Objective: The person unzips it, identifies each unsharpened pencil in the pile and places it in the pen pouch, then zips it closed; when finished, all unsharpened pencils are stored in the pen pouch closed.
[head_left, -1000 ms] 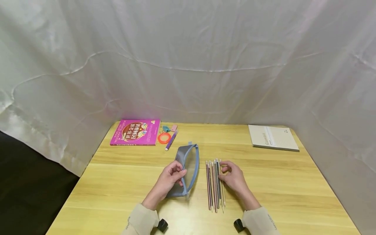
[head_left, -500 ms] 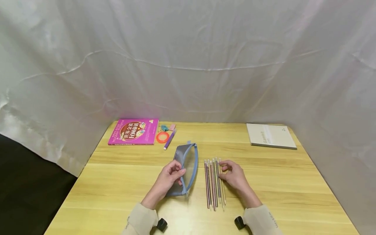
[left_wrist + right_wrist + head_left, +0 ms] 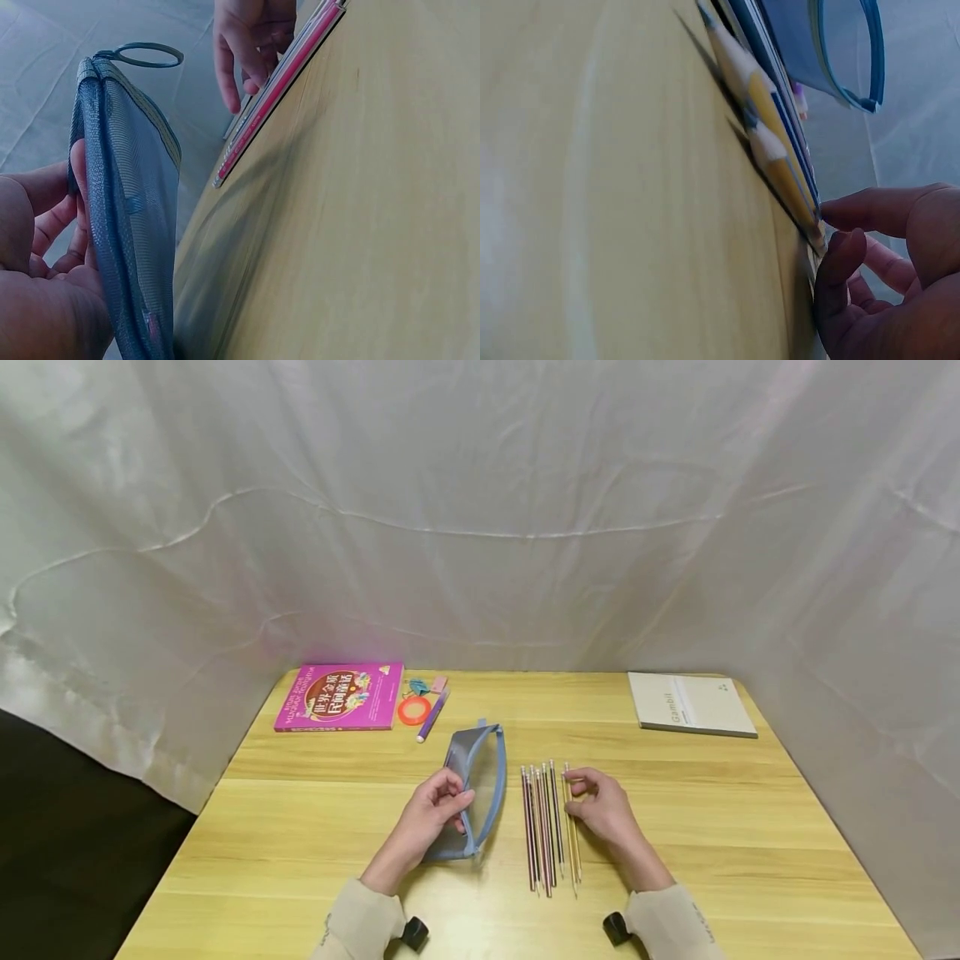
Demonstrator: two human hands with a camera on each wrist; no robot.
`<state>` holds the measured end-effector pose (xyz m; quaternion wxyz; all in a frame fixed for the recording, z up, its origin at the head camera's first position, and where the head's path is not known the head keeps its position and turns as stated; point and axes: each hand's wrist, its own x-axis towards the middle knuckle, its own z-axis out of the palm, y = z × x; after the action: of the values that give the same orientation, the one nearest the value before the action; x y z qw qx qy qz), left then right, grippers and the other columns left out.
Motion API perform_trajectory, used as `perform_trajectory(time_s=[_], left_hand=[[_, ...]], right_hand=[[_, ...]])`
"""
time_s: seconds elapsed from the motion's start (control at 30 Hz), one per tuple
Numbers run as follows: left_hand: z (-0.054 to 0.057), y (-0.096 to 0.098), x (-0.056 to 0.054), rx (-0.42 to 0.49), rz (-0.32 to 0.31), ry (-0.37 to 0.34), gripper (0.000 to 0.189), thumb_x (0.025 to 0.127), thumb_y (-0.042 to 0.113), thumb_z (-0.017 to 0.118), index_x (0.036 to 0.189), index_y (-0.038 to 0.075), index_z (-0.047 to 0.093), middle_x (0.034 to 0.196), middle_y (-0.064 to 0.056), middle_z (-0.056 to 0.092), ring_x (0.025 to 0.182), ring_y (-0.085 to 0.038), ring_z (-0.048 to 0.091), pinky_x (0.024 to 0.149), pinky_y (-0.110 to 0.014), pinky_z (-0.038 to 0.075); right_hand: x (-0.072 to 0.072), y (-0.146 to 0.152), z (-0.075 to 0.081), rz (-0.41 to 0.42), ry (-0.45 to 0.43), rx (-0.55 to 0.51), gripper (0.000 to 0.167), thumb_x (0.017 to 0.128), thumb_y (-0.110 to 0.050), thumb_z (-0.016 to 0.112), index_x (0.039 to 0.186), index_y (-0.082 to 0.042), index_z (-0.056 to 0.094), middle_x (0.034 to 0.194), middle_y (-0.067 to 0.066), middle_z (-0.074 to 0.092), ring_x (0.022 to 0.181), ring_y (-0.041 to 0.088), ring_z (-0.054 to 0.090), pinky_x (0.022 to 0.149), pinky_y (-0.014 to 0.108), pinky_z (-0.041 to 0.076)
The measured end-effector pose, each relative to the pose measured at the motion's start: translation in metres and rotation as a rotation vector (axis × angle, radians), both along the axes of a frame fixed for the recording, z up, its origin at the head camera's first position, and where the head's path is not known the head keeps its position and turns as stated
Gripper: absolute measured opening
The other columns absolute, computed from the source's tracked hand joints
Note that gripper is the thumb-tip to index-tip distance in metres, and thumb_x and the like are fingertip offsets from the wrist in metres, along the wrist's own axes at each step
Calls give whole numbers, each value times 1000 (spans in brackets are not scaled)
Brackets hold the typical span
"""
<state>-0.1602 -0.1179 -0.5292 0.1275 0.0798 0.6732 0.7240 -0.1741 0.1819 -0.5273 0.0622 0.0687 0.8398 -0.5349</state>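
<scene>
In the head view my left hand [image 3: 429, 818] grips the near edge of a blue mesh pencil case [image 3: 465, 745], whose zipped mouth gapes toward the right. The left wrist view shows the pencil case [image 3: 139, 195] held between thumb and fingers, a loop at its end. Right of it, a row of dark and reddish striped pencils [image 3: 542, 835] lies on the table, erasers away from me. My right hand [image 3: 606, 810] pinches yellow pencils [image 3: 573, 852] near their eraser ends, slightly apart from that row. Their sharpened tips show close up in the right wrist view.
A pink book [image 3: 341, 697] lies at the back left. Beside it are an orange tape ring [image 3: 414, 711], a purple marker [image 3: 432, 717], a pink eraser [image 3: 439, 684] and a small teal item [image 3: 418, 687]. A notebook [image 3: 693, 703] lies back right.
My right hand has shifted slightly right, and the yellow pencils have moved with it, leaving a gap beside the darker ones. The left hand keeps its hold on the pencil case.
</scene>
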Motion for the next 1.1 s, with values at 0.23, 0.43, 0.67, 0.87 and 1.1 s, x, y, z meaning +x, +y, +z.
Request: perform_trajectory(time_s=[0.23,0.43,0.67,0.87,1.1], left_hand=[[1,0,0,-1,-4,1,24,101,18,68,106,-1,55,88,0,54,67,-10,60,62,-25,58],[3,2,0,-4,1,-8,24,101,18,69,104,-1,54,87,-1,54,66,-10,60,62,-25,58],[3,2,1,-12,8,-16,23,101,18,69,105,0,55,87,0,54,67,-10,60,62,-25,58],[3,2,1,0,5,-12,24,101,18,69,105,0,55,88,0,54,66,-10,60,62,-25,58],[3,2,1,4,11,-12,23,100,18,70,104,1,55,88,0,55,66,-10,60,61,-25,58]], right_hand=[[6,-15,6,11,-28,-155,49,84,13,73,130,1,64,111,20,67,69,19,66,59,30,61],[6,-24,4,18,-20,-168,45,84,14,72,128,5,65,109,22,69,66,20,68,61,34,64],[6,-24,3,5,-4,-68,44,83,12,74,125,3,67,105,19,68,66,19,67,61,30,63],[7,-23,3,-17,15,19,44,82,8,76,124,1,68,101,15,70,68,17,69,62,27,62],[7,-25,6,8,37,61,43,82,5,78,124,1,68,99,14,73,73,18,72,65,29,63]])
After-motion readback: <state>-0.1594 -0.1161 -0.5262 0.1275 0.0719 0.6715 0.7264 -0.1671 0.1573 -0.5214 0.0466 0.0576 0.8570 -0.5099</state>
